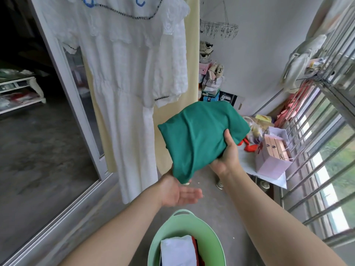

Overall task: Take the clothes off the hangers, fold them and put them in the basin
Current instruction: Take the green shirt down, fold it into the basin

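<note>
A folded green garment [199,135] is held up at chest height above the floor. My right hand [226,154] grips its right lower edge, thumb on top. My left hand [179,191] lies palm up with straight fingers just under the garment's lower corner. Below, a pale green basin [184,221] stands on the floor with a folded white cloth [177,250] and a red one inside. A long white dress [124,73] hangs on a blue hanger [141,1] at the left, with a pale yellow garment [193,64] hanging behind it.
A sliding glass door frame [63,83] runs along the left. Window bars [326,141] line the right. A pink box [272,156], bags and stacked boxes [211,81] crowd the far corner. A metal clip hanger [219,29] hangs on the back wall.
</note>
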### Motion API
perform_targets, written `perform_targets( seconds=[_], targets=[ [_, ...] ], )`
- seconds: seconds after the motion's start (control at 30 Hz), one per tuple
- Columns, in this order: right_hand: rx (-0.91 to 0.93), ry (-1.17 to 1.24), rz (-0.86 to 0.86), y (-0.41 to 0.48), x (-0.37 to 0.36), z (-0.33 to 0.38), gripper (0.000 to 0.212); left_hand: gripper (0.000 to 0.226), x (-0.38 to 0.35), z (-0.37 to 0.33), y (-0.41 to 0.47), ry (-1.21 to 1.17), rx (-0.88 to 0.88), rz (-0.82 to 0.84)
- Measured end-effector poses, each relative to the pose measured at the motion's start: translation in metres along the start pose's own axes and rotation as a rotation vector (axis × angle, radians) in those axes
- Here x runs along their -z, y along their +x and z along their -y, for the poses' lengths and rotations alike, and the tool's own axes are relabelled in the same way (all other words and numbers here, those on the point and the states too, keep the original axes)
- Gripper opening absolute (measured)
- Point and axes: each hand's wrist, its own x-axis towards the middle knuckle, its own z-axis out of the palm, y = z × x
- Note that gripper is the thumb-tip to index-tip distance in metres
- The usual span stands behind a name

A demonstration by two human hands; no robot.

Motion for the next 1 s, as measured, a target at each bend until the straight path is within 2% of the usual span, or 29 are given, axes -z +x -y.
perform_targets(
  seconds=[0.1, 0.2, 0.27, 0.33, 0.5, 0.63, 0.8, 0.87, 0.93, 1.0],
  targets=[
    [0.006, 0.02, 0.014, 0.0, 0.0, -0.006, 0.051, 0.045, 0.002, 0.016, 0.004, -0.04, 0.053, 0.057],
    [0.015, 0.016, 0.027, -0.002, 0.001, -0.008, 0.051, 0.055, 0.002, 0.01, 0.009, -0.2, -0.034, 0.191],
    [0.019, -0.012, 0.031, -0.005, 0.006, -0.009, 0.052, 0.073, 0.003, -0.004, 0.01, -0.369, -0.085, 0.235],
    [0.002, -0.032, 0.03, -0.009, 0.014, -0.008, 0.053, 0.076, 0.002, -0.017, 0.006, -0.457, -0.134, 0.239],
    [-0.015, -0.032, 0.018, -0.014, 0.038, -0.004, 0.053, 0.091, 0.007, -0.021, 0.008, -0.367, -0.219, 0.125],
    [-0.047, -0.076, -0.003, -0.015, 0.059, 0.0, 0.058, 0.095, 0.0, -0.012, 0.005, -0.212, -0.312, 0.213],
    [-0.055, -0.078, -0.019, -0.017, 0.086, 0.005, 0.053, 0.091, -0.006, -0.003, 0.015, -0.113, -0.379, 0.244],
    [-0.098, -0.105, -0.042, -0.016, 0.099, 0.005, 0.056, 0.077, -0.013, 0.003, 0.022, -0.097, -0.334, 0.145],
    [-0.155, -0.105, -0.057, -0.014, 0.115, 0.0, 0.057, 0.052, -0.017, 0.013, 0.037, -0.091, -0.274, -0.065],
    [-0.219, -0.08, -0.067, -0.016, 0.131, -0.007, 0.052, 0.037, -0.015, 0.026, 0.052, -0.101, -0.253, -0.296]
  ],
)
